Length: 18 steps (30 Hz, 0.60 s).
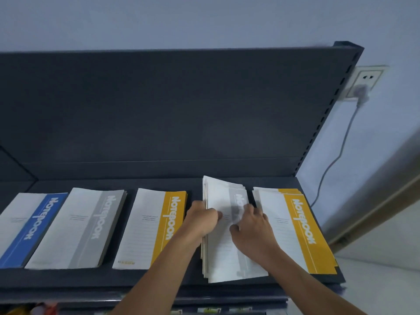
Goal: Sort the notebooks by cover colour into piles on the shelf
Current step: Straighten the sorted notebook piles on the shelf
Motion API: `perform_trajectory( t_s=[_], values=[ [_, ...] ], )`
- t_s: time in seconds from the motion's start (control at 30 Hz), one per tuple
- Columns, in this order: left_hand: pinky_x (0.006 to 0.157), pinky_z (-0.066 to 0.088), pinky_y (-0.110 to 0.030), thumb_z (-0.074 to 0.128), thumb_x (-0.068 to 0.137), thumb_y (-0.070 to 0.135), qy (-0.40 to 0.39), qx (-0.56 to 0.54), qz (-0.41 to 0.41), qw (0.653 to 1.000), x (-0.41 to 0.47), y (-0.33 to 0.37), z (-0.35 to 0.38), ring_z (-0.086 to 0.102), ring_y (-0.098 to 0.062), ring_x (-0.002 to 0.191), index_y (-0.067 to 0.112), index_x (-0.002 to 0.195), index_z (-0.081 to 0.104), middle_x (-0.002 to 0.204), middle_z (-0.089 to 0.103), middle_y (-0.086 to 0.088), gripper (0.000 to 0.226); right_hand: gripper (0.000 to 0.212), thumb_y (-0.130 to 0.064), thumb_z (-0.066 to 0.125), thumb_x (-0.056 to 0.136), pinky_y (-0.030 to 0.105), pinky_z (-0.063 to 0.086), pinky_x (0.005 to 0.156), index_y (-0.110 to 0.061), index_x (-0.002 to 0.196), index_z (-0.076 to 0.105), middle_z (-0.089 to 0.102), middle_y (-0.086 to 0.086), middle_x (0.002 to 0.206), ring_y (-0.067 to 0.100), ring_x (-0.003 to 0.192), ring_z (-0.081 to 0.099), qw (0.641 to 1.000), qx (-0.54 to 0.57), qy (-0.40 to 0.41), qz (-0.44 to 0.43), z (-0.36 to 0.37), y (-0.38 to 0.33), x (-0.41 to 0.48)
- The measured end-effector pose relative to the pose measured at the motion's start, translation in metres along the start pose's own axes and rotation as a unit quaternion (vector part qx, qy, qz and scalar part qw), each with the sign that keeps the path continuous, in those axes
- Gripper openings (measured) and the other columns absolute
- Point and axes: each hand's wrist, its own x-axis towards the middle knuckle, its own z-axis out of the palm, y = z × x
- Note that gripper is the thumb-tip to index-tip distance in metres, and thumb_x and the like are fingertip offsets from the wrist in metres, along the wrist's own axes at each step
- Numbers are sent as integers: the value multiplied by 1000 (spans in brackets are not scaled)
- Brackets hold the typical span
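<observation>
Shelf (159, 278) is carrying five piles: grey-banded stack (225, 253); near yellow pile (295, 228) just right of it; far yellow pile (150, 228), grey pile (79, 228) and blue pile (29, 230) lying left of it. Left hand (200, 218) is gripping the stack's left edge, fingers curled; right hand (252, 226) is resting on its top cover, fingers bent, grasp unclear.

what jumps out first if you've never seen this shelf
At centre right, the left hand grips the edge of an untidy grey-striped pile and the right hand lies on top. A left yellow pile and a right yellow pile flank it; a blue pile sits far left.
</observation>
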Motion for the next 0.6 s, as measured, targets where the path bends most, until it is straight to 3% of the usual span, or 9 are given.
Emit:
perform_trajectory(
  t_s=[0.1, 0.2, 0.27, 0.37, 0.47, 0.6],
  values=[
    [80, 51, -34, 69, 91, 20, -7, -80, 28, 996, -6, -16, -7, 60, -16, 99, 18, 121, 50, 110, 64, 1, 36, 65, -27, 56, 87, 38, 50, 88, -12, 143, 26, 51, 8, 131, 27, 113, 56, 994, 103, -1, 31, -6, 1, 2],
    [94, 52, -39, 68, 93, 20, -11, -134, 94, 986, -16, -26, -16, 63, -11, 105, 30, 121, 50, 113, 67, 9, 35, 53, -27, 60, 83, 35, 54, 70, -25, 130, 36, 61, 1, 115, 15, 91, 65, 972, 231, -4, 43, -13, 2, 0],
    [96, 50, -36, 66, 94, 23, -13, -134, 160, 978, -24, -29, -22, 61, -4, 107, 39, 120, 48, 112, 66, 18, 36, 44, -23, 65, 83, 33, 57, 72, -30, 121, 45, 63, -5, 114, 8, 90, 65, 960, 276, 34, 4, -15, 2, -3],
    [93, 48, -27, 64, 96, 19, -9, -134, 256, 957, -35, -25, -30, 59, 6, 107, 44, 121, 44, 111, 63, 29, 40, 44, -19, 66, 85, 18, 55, 69, -32, 120, 44, 60, -13, 114, -2, 97, 61, 945, 299, 116, -62, -19, -3, -12],
    [93, 48, -25, 63, 96, 12, -7, -120, 320, 940, -41, -20, -36, 57, 5, 113, 41, 125, 41, 114, 60, 29, 46, 48, -19, 68, 87, 9, 51, 72, -33, 120, 37, 57, -19, 111, -10, 101, 56, 927, 319, 167, -99, -22, -5, -23],
    [99, 47, -29, 68, 94, 20, -37, -94, 335, 937, -44, -23, -37, 58, 4, 116, 46, 132, 39, 123, 60, 28, 54, 49, -18, 70, 90, 8, 50, 66, -33, 121, 35, 59, -16, 111, -12, 98, 58, 919, 349, 160, -92, -16, -2, -33]
  ],
)
